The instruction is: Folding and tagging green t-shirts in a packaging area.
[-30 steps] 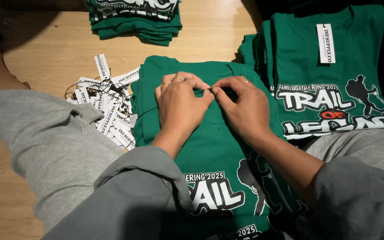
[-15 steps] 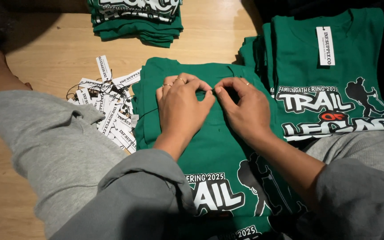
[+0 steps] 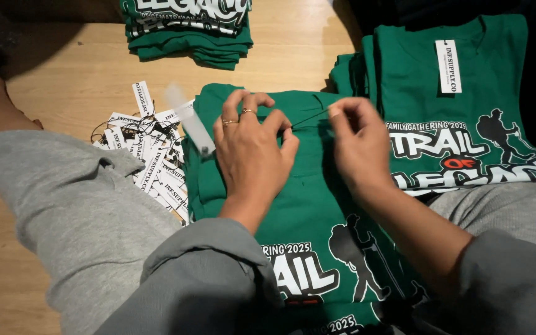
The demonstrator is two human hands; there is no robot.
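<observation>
Hands pinched on it, your left hand [image 3: 252, 152] and right hand [image 3: 358, 146] stretch a thin dark string [image 3: 310, 116], light and limp, over the soft folded green T-shirt [image 3: 308, 192].

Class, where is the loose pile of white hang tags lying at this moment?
In the head view, the pile of white hang tags lies on the wooden floor, left of the green shirt under the left hand.

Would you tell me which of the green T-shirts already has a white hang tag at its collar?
The green shirt on the right pile, beside the right hand. The shirt under both hands and the folded stack at the top show none.
</observation>
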